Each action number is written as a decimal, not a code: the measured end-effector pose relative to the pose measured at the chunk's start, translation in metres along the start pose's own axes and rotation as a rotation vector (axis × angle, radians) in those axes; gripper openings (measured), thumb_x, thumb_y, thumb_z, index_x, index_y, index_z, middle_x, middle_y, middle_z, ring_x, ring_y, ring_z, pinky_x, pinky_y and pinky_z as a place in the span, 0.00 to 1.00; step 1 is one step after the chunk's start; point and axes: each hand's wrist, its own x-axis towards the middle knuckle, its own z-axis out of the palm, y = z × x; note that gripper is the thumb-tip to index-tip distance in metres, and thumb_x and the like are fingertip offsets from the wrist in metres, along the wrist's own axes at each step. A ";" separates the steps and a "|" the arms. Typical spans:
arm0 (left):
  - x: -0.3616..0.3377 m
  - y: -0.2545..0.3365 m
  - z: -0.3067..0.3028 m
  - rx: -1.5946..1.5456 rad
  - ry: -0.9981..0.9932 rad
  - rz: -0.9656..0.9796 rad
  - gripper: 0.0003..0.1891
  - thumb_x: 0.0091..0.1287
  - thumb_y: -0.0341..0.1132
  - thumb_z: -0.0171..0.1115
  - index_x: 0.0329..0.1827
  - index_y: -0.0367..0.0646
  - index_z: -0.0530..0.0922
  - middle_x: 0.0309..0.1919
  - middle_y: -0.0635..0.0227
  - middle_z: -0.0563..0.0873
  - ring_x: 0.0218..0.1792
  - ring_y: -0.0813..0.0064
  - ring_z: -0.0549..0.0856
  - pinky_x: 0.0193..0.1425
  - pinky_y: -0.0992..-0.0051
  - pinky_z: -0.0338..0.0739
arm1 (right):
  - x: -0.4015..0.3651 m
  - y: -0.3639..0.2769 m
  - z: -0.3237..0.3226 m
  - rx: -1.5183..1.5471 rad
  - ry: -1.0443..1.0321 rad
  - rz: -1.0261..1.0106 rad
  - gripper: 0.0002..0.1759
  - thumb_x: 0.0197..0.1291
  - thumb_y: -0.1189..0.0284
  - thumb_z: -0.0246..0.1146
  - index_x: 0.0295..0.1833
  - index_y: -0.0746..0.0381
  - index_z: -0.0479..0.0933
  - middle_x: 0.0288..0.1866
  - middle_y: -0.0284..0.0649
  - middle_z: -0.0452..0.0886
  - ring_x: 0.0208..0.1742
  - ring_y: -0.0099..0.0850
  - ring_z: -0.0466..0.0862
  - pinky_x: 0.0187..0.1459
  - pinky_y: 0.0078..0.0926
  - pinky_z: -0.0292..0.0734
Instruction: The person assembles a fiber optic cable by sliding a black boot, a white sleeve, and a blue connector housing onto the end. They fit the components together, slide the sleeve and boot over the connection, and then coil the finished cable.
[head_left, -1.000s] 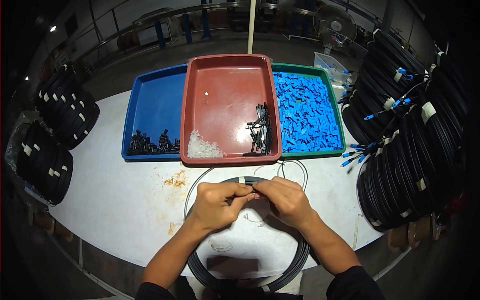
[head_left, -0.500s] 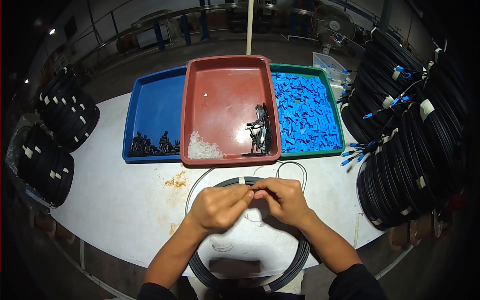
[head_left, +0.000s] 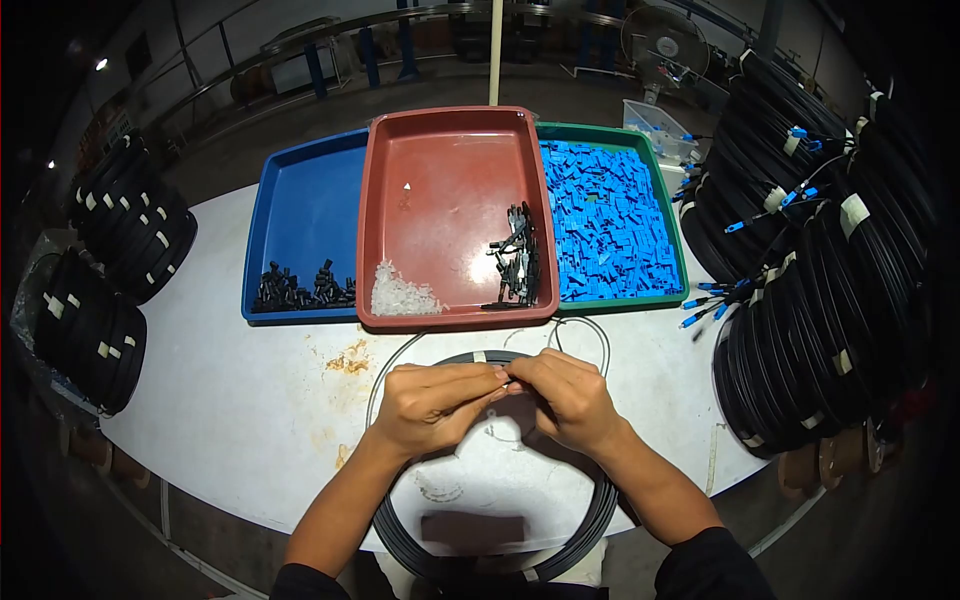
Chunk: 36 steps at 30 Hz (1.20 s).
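Note:
My left hand (head_left: 432, 405) and my right hand (head_left: 568, 400) meet at the fingertips above a coil of black cable (head_left: 592, 530). Both are closed in a pinch. Something small and pale shows between the right fingers, but I cannot make out what it is; the fingers cover most of it. The coil lies at the table's near edge, bound with pale tape (head_left: 480, 356). Loose loops of thin cable (head_left: 606, 345) stick out from it towards the trays.
A blue tray (head_left: 305, 180) holds black parts, a red tray (head_left: 450, 150) clear and black pieces, a green tray (head_left: 680, 270) blue connectors (head_left: 610, 225). Cable coils are stacked left (head_left: 95, 330) and right (head_left: 800, 360), the right ones with blue-tipped ends. A fan (head_left: 665, 48) stands behind.
The fingertips of both hands have shifted slightly and press closer together. The view has moved a little; trays and coils are otherwise the same.

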 end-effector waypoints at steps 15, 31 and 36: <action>-0.003 0.008 0.002 -0.219 -0.007 -0.259 0.07 0.56 0.21 0.77 0.38 0.33 0.91 0.34 0.55 0.94 0.33 0.68 0.94 0.39 0.75 0.89 | 0.006 -0.005 -0.007 -0.086 0.109 -0.204 0.17 0.43 0.81 0.67 0.44 0.73 0.83 0.35 0.46 0.84 0.30 0.37 0.83 0.32 0.33 0.80; -0.002 0.005 -0.007 0.306 -0.062 0.299 0.10 0.55 0.22 0.74 0.41 0.32 0.89 0.35 0.58 0.92 0.33 0.69 0.93 0.36 0.76 0.89 | 0.004 -0.003 -0.002 0.186 0.029 0.183 0.09 0.56 0.82 0.70 0.44 0.68 0.85 0.35 0.44 0.89 0.32 0.36 0.89 0.35 0.30 0.83; -0.001 0.014 -0.002 -0.319 -0.058 -0.497 0.05 0.60 0.22 0.76 0.35 0.29 0.89 0.29 0.55 0.93 0.30 0.74 0.93 0.35 0.80 0.87 | 0.002 0.003 -0.001 -0.085 0.060 -0.153 0.20 0.43 0.80 0.70 0.47 0.68 0.83 0.35 0.45 0.85 0.31 0.38 0.85 0.34 0.32 0.81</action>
